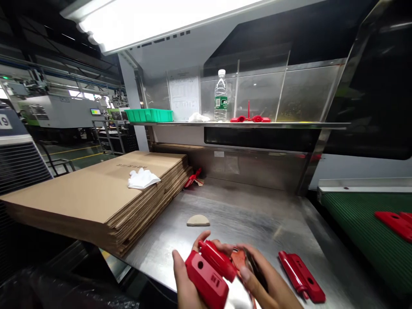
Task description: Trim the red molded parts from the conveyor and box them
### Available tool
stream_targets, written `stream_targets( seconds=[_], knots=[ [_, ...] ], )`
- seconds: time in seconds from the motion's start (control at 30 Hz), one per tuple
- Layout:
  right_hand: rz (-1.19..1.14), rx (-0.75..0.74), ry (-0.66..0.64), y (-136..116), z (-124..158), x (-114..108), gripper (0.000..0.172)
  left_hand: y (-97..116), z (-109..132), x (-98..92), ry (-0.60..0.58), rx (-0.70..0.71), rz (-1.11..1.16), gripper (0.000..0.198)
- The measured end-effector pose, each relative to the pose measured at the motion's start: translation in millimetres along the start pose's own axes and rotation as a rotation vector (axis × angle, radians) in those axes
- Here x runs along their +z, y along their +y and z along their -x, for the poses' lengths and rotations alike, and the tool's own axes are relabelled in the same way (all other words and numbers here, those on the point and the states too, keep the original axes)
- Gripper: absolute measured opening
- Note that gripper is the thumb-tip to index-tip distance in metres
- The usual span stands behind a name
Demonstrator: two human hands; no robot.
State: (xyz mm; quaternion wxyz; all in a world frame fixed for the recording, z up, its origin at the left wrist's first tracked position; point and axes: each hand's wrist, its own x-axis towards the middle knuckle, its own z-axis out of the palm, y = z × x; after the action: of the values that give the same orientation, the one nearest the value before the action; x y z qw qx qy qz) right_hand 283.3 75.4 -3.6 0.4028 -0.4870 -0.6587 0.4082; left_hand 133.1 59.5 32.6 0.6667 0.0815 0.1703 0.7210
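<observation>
Our L hand (186, 287) is clamped on the red part (202, 279), nearer us & R of the cardboard stack (80, 189); R hand (268, 279) is wrapped round a dark tool (255, 264), type unclear. Prob. best we brace the part firmly, use light pressure & mind our L hand.

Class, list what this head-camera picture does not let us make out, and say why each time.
All in the head view:
- Dark item in the right hand: its full shape, covered by fingers and blurred.
- Red part in the left hand: its underside, turned away.
- Red parts on the green belt: their right ends, cut off by the picture's right edge.
- Paper sheet: its print, too small and faint.
</observation>
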Motion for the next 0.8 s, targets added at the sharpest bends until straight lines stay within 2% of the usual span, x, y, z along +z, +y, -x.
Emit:
stream_targets(
  seconds=[0.07, 0.13, 0.23, 0.3, 0.37, 0.43, 0.57, 0.63, 0.7, 0.8],
  knots=[
    [0.308, 0.047, -0.034, 13.6, -27.5, -15.9, 0.057, 9.4, -9.8, -16.5, 0.121, -0.065, -0.002, 0.041],
    [0.452, 0.059, 0.012, 29.2, -61.5, -22.7, 0.059, 13.8, -18.8, -34.6, 0.171, -0.117, -0.012, 0.037],
    [0.576, 0.069, 0.044, 45.0, -105.4, -16.5, 0.049, 14.5, -26.6, -55.6, 0.207, -0.171, -0.03, 0.035],
    [0.644, 0.055, 0.044, 47.9, -114.5, -9.1, 0.045, 14.9, -27.4, -62.1, 0.244, -0.187, -0.078, 0.037],
    [0.698, 0.03, 0.047, 48.7, -101.0, -5.4, 0.048, 16.7, -25.5, -63.2, 0.285, -0.186, -0.133, 0.04],
    [0.74, 0.028, 0.051, 53.5, -70.2, -7.3, 0.053, 19.7, -22.6, -60.5, 0.279, -0.153, -0.182, 0.038],
    [0.851, 0.105, 0.004, 76.4, -2.4, -16.0, 0.074, 25.6, -18.4, -54.0, 0.139, -0.069, -0.23, 0.038],
    [0.925, 0.109, 0.002, 81.2, 16.1, -14.6, 0.074, 27.8, -18.1, -54.4, 0.085, -0.058, -0.237, 0.038],
    [0.972, 0.085, 0.05, 72.4, 17.4, -7.8, 0.067, 29.9, -18.3, -58.1, 0.057, -0.051, -0.257, 0.038],
    [0.985, 0.024, 0.078, 37.8, -16.6, 11.7, 0.054, 33.8, -17.7, -67.0, 0.038, -0.049, -0.318, 0.041]
  ],
)
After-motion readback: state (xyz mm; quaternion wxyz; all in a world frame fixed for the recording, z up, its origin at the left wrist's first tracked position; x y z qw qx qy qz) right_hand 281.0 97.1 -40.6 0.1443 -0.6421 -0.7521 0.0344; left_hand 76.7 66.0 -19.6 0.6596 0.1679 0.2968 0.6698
